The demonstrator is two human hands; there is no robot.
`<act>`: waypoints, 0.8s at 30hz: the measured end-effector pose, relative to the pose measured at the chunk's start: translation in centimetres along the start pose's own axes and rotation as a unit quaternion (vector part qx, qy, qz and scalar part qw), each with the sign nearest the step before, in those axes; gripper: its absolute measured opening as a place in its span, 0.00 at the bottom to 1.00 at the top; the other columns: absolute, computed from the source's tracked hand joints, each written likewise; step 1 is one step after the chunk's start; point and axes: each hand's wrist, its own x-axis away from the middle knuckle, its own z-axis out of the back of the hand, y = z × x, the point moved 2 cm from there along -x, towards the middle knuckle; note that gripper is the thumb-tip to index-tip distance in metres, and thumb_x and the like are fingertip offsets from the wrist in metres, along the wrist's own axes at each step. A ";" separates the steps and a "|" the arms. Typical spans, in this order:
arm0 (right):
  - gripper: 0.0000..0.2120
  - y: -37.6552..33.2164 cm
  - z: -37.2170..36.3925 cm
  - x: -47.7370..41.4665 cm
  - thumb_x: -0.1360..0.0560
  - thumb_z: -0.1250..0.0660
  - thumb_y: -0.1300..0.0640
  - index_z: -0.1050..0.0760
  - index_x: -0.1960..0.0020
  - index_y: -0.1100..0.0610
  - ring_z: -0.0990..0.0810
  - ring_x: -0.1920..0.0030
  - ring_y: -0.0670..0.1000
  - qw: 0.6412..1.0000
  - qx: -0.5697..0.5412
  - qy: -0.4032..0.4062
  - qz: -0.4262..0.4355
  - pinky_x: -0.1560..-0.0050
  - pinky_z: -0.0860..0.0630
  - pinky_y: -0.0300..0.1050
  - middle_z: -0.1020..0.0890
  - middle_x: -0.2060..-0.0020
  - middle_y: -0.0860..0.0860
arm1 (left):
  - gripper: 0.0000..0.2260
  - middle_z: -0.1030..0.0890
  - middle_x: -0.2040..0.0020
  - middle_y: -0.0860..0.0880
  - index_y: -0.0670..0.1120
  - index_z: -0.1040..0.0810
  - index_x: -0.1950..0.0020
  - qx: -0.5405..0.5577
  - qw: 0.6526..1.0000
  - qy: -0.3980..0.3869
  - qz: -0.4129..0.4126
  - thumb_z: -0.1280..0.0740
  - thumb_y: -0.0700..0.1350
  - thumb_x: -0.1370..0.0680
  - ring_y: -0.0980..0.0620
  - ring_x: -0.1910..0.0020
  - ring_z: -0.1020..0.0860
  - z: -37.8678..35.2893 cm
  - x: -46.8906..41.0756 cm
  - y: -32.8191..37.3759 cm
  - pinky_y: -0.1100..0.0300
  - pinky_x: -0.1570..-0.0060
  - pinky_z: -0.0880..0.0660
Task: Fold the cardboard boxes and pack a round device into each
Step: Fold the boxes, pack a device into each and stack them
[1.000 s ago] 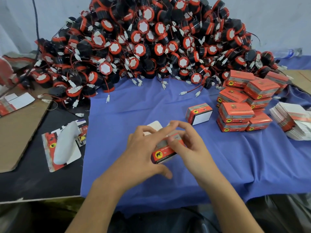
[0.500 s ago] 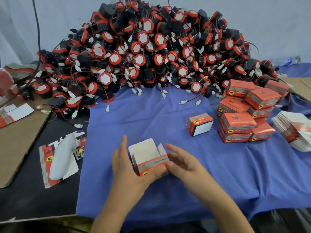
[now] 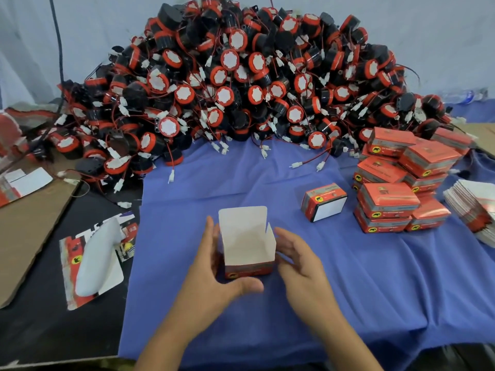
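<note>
Box [image 3: 247, 246] now erected and upright, top flap open; right grip [image 3: 298, 257] has let go, left grip [image 3: 214, 277] alone holds it.

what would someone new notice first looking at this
The huge pile of round devices, red and black with trailing wires, fills the whole back of the view. In front, on the blue cloth, the left hand holds an open box standing upright with its lid flap up, the right hand beside it. At the right, closed red boxes are stacked.
</note>
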 end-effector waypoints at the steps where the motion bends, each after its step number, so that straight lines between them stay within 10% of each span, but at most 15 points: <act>1: 0.26 -0.3 0.2 -0.5 0.19 0.42 0.73 0.24 0.33 0.47 0.20 0.37 0.40 1.000 -0.015 0.017 -0.005 0.32 0.25 0.38 0.17 0.39 0.44 | 0.49 0.31 0.26 0.70 0.64 0.43 0.20 0.035 0.999 0.021 0.002 0.17 0.57 0.34 0.66 0.27 0.31 0.6 -0.4 0.5 0.65 0.30 0.30; 5: 0.17 -2.4 0.5 -4.1 0.14 0.42 0.58 0.24 0.30 0.46 0.23 0.34 0.36 0.991 -0.125 0.027 -0.025 0.32 0.29 0.37 0.18 0.37 0.36 | 0.23 0.24 0.30 0.65 0.61 0.27 0.30 0.154 0.980 0.127 -0.011 0.30 0.64 0.24 0.65 0.28 0.28 3.4 -3.1 3.1 0.58 0.28 0.32; 19: 0.26 -5.1 -10.1 -28.1 0.14 0.43 0.63 0.43 0.17 0.55 0.38 0.20 0.52 0.990 -0.067 -0.100 -0.075 0.22 0.36 0.47 0.38 0.19 0.51 | 0.24 0.37 0.19 0.49 0.48 0.40 0.18 0.009 0.986 0.167 0.005 0.43 0.39 0.14 0.51 0.20 0.37 3.4 -27.7 2.6 0.63 0.30 0.37; 24: 0.31 -6.1 -12.5 -34.9 0.16 0.47 0.70 0.49 0.16 0.53 0.28 0.27 0.59 0.986 -0.123 -0.078 -0.086 0.31 0.27 0.49 0.29 0.25 0.60 | 0.28 0.36 0.19 0.49 0.50 0.42 0.17 0.007 0.984 0.176 0.008 0.47 0.34 0.16 0.49 0.21 0.36 4.7 -35.1 3.5 0.50 0.22 0.37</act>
